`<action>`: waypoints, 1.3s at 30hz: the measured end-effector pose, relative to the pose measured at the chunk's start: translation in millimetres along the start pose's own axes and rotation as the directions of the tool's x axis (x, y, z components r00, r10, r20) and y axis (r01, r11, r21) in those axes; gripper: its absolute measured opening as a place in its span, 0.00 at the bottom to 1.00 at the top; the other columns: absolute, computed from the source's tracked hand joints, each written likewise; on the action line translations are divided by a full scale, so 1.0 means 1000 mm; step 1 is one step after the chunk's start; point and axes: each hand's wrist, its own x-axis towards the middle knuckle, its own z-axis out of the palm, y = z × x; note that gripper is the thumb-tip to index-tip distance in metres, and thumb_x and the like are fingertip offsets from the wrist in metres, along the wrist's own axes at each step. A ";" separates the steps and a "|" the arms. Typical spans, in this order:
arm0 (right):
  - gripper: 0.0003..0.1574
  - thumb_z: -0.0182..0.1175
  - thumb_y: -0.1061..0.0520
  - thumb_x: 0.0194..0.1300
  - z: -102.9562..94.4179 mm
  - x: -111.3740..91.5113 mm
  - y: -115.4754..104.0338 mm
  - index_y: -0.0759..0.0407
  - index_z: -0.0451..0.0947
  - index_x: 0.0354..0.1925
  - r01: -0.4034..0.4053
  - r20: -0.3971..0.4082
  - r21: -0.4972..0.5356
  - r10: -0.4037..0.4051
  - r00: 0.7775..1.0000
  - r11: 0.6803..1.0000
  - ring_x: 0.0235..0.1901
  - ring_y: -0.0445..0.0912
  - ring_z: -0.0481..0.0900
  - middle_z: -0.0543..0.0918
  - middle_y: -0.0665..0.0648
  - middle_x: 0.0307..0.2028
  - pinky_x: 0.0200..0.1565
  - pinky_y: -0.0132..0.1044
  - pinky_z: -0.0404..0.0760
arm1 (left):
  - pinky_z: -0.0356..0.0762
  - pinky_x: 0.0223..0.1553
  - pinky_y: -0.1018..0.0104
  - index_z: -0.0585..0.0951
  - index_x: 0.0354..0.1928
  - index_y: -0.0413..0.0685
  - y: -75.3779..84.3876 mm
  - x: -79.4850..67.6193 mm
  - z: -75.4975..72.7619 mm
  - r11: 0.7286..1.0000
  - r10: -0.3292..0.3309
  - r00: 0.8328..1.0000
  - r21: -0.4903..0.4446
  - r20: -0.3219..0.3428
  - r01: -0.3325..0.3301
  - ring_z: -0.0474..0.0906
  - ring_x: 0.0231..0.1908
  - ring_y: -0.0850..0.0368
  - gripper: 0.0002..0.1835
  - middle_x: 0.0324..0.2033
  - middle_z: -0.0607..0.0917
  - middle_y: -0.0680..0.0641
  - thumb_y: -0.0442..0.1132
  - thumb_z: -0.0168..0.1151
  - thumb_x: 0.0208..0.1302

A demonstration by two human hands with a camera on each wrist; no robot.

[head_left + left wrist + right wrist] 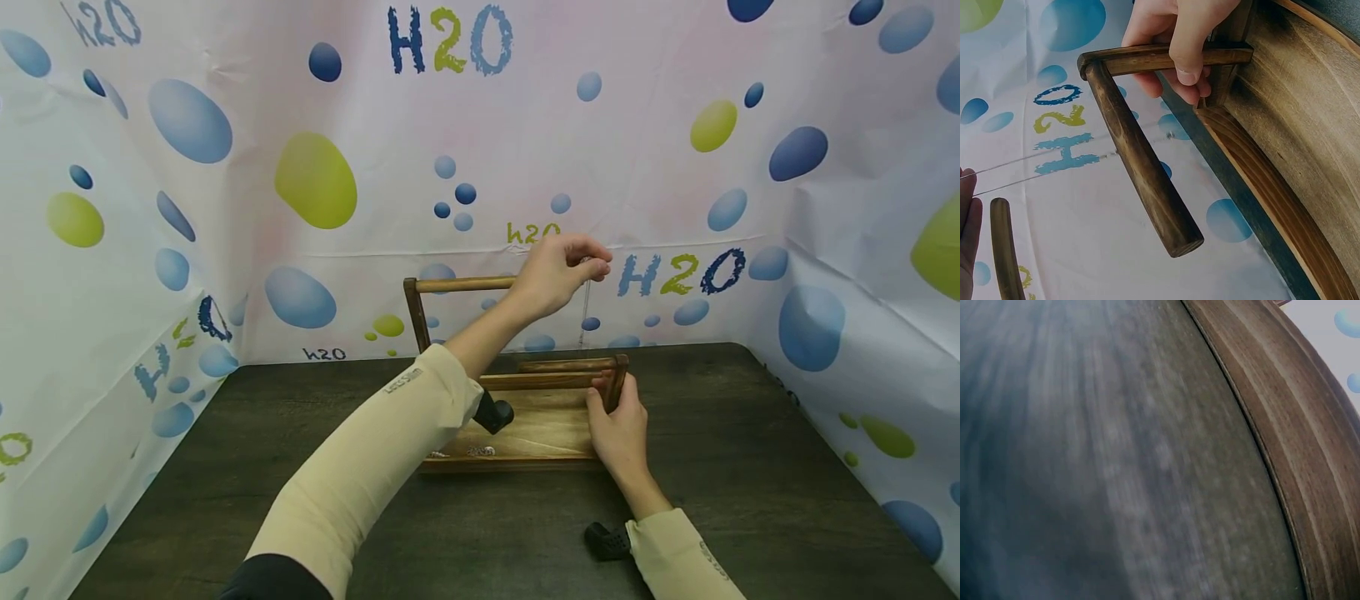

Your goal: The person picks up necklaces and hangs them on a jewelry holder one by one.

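Chain hangs downward, its long axis seemingly near-vertical.

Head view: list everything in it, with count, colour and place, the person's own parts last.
Wall covering: 1, white with blue and green spots and H2O lettering, behind and beside the table.
Table: 1, dark brown, under the stand.
Wooden stand: 1, brown with a lighter base, on the table.
Small shiny piles: at least 2, silvery, on the stand's base.
Thin chain: 1, silvery, hanging from the left hand.
Wrist cameras: 2, black, one at each wrist.
Sleeves: 2, cream, on the forearms.
Left hand: 1, bare, above the stand, pinching the chain.
Right hand: 1, bare, gripping the stand's right end.
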 end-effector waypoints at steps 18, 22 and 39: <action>0.18 0.58 0.60 0.72 -0.001 -0.002 -0.002 0.61 0.72 0.58 0.007 -0.007 -0.006 -0.007 1.000 1.000 0.46 0.53 0.82 0.84 0.61 0.48 0.43 0.35 0.74 | 0.81 0.41 0.73 0.86 0.47 0.42 -0.006 -0.002 -0.006 0.999 -0.020 1.000 -0.027 -0.020 0.020 0.85 0.39 0.58 0.08 0.39 0.88 0.44 0.36 0.62 0.72; 0.18 0.59 0.61 0.71 -0.001 -0.003 -0.001 0.62 0.72 0.57 0.003 -0.012 -0.011 -0.003 1.000 1.000 0.46 0.53 0.82 0.84 0.61 0.48 0.44 0.37 0.75 | 0.82 0.40 0.72 0.85 0.47 0.42 -0.009 -0.002 -0.008 0.999 -0.031 0.999 -0.025 -0.022 0.030 0.85 0.39 0.57 0.08 0.39 0.87 0.45 0.36 0.62 0.72; 0.19 0.59 0.62 0.71 -0.003 -0.006 -0.003 0.62 0.71 0.58 -0.007 -0.006 -0.005 0.007 1.000 1.000 0.47 0.54 0.82 0.84 0.63 0.48 0.45 0.40 0.75 | 0.82 0.40 0.72 0.86 0.47 0.43 -0.008 -0.002 -0.009 0.998 -0.065 0.997 -0.030 -0.043 0.064 0.85 0.38 0.60 0.08 0.39 0.88 0.48 0.37 0.63 0.71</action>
